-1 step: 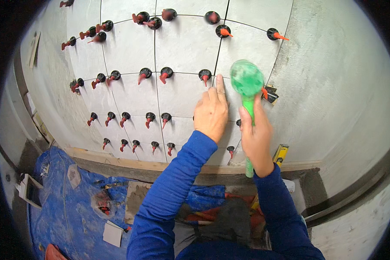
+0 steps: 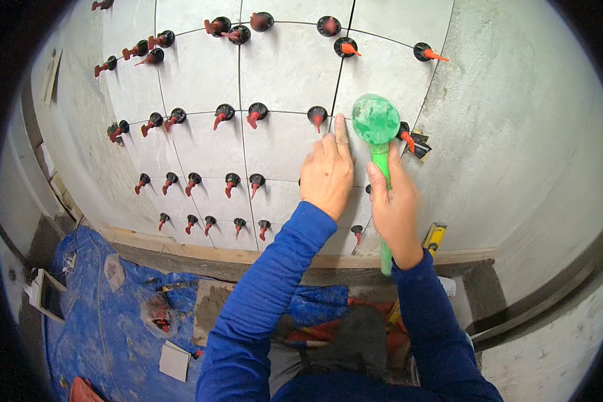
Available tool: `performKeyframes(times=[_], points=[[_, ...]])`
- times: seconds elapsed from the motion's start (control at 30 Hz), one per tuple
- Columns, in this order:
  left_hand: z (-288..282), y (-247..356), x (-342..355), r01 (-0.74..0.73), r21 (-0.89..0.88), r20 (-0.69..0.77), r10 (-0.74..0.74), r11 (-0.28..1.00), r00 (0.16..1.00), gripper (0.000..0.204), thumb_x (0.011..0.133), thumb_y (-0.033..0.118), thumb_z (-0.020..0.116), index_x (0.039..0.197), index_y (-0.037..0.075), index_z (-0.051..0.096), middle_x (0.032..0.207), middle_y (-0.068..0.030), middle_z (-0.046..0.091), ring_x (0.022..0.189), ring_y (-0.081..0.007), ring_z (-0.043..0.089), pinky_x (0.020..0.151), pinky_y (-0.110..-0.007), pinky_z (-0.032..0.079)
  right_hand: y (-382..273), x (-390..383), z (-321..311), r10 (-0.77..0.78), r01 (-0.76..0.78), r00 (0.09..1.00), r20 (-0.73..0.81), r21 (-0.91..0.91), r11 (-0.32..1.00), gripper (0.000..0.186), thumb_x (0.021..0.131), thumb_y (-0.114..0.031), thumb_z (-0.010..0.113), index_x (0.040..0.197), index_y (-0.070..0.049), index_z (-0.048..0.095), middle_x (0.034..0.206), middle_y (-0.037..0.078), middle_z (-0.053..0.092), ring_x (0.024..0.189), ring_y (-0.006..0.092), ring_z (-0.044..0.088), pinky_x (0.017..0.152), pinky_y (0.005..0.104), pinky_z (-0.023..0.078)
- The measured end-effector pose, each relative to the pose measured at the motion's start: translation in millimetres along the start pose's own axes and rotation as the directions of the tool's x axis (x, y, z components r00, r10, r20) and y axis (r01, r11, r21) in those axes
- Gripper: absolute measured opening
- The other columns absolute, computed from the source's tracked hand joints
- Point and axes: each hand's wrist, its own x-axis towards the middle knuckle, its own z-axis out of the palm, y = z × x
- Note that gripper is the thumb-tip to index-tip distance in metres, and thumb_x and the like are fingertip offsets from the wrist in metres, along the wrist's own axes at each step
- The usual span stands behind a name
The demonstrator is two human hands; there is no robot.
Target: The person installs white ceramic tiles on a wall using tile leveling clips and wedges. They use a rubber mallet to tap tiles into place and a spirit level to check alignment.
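Observation:
My right hand (image 2: 395, 211) is wrapped round the handle of a green rubber mallet (image 2: 376, 119), whose round head stands in front of a light grey wall tile (image 2: 382, 70). Left of it, my left hand (image 2: 328, 171) lies against the tiled wall, its index finger stretched up to a joint between tiles. Just above and left of that fingertip sits a black tile leveling clip with a red handle (image 2: 317, 117). Another clip, with an orange-red handle (image 2: 407, 139), shows right of the mallet head, partly behind it.
More red-handled leveling clips (image 2: 232, 184) line the tile joints in rows. Bare grey wall (image 2: 509, 147) lies to the right. A yellow level (image 2: 434, 238) leans at the wall's foot. Below, a blue tarp (image 2: 100, 321) covers the floor, with a white tile piece (image 2: 174, 362) on it.
The mallet head has shifted slightly left, showing more of the clip on its right. My right hand moved a little with it; my left hand has stayed in place.

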Motion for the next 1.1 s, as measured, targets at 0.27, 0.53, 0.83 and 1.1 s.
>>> performKeyframes(times=[0.27, 0.53, 0.83, 1.1], points=[[7, 1, 5, 0.018, -0.053, -0.003, -0.018, 0.998, 1.000, 0.085, 0.088, 0.014, 0.066, 0.161, -0.007, 0.029, 0.100, -0.0110, 0.057, 0.085, -0.0236, 0.064, 0.068, -0.033, 0.059, -13, 4, -19, 0.237, -0.254, 0.966, 0.101, 0.234, 0.938, 0.051, 0.108, -0.019, 0.060, 0.154, 0.000, 0.047, 0.099, 0.015, 0.067, 0.068, 0.0168, 0.066, 0.058, 0.0306, 0.052], [8, 4, 4, 0.061, -0.047, 0.103, -0.056, 0.997, 0.993, 0.098, 0.089, 0.027, 0.077, 0.164, -0.004, 0.022, 0.109, -0.0162, 0.060, 0.091, -0.0318, 0.067, 0.070, -0.040, 0.061, 8, 12, -76, 0.452, -0.333, 0.891, -0.036, 0.625, 0.706, 0.031, 0.114, -0.037, 0.046, 0.105, -0.008, 0.055, 0.086, 0.002, 0.057, 0.054, 0.0105, 0.059, 0.042, 0.0256, 0.047], [5, 5, 5, 0.056, -0.023, 0.083, -0.054, 0.998, 0.995, 0.097, 0.088, 0.028, 0.077, 0.163, -0.005, 0.025, 0.106, -0.0143, 0.059, 0.093, -0.0287, 0.066, 0.072, -0.038, 0.061, 25, 18, -68, 0.457, -0.359, 0.888, 0.055, 0.704, 0.613, 0.034, 0.113, -0.039, 0.050, 0.104, -0.006, 0.055, 0.087, 0.005, 0.059, 0.052, 0.0110, 0.055, 0.039, 0.0252, 0.043], [6, 4, 5, 0.049, -0.013, 0.068, -0.048, 0.999, 0.997, 0.096, 0.089, 0.027, 0.076, 0.162, -0.006, 0.025, 0.103, -0.0137, 0.057, 0.091, -0.0285, 0.065, 0.071, -0.038, 0.060, 30, 22, -73, 0.440, -0.329, 0.896, 0.055, 0.748, 0.576, 0.033, 0.113, -0.038, 0.050, 0.114, -0.006, 0.057, 0.087, 0.005, 0.059, 0.052, 0.0108, 0.055, 0.039, 0.0249, 0.042]])
